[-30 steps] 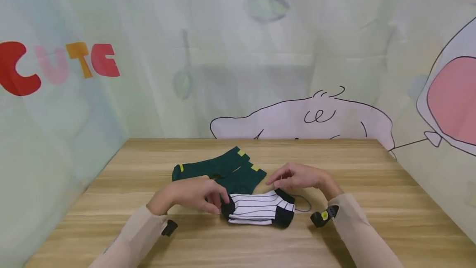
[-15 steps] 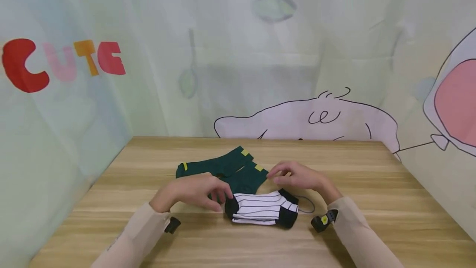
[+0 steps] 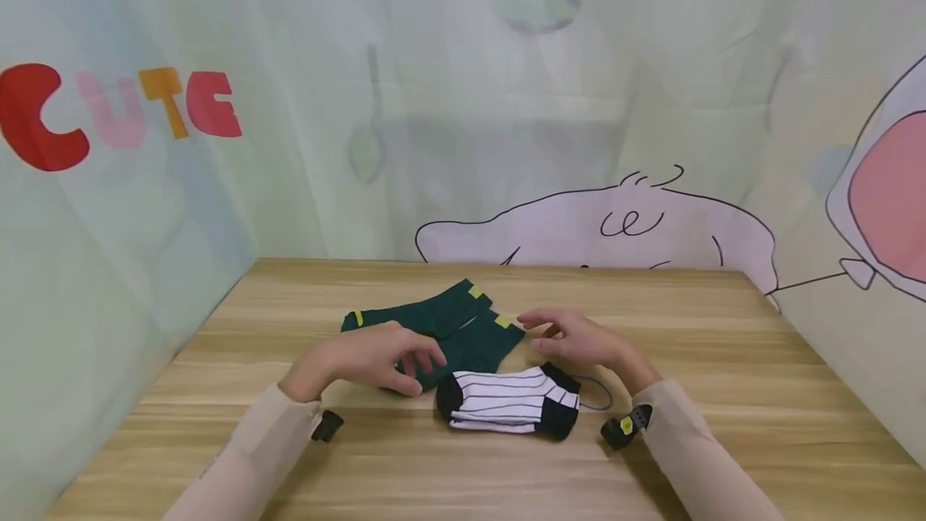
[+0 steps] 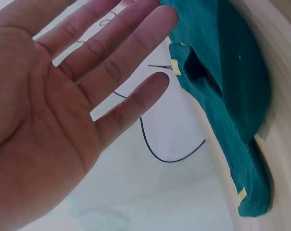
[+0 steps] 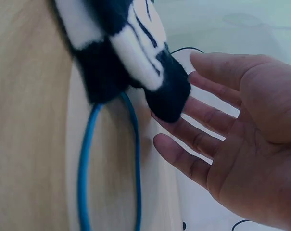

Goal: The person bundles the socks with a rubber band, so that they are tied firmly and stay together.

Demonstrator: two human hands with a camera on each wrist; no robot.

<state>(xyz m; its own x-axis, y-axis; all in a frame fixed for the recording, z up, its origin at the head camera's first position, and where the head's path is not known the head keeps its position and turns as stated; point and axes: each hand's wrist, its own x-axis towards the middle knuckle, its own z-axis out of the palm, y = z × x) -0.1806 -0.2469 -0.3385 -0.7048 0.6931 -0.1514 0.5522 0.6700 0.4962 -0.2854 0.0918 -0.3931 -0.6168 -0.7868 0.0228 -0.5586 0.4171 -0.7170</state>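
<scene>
A folded pair of white socks with dark stripes and black ends (image 3: 499, 400) lies near the middle of the wooden table. From its right end a thin blue loop (image 3: 597, 394) sticks out, larger in the right wrist view. Just behind lie two dark green socks (image 3: 473, 344) with yellow tabs, partly overlapping. My left hand (image 3: 372, 356) hovers over the left part of the green socks, fingers relaxed and holding nothing. My right hand (image 3: 579, 338) is between the green cuff and the striped pair's right end, with loose fingers and nothing in them.
The wooden table (image 3: 217, 416) runs back to a printed curtain (image 3: 448, 143) with colored letters and a cartoon figure. Each forearm has a beige sleeve and a black wrist camera, such as the right one (image 3: 618, 431).
My left hand has drawn back from the black end of the striped socks, up and left over the green ones. The right hand has shifted slightly away from the striped pair. The socks lie as before.
</scene>
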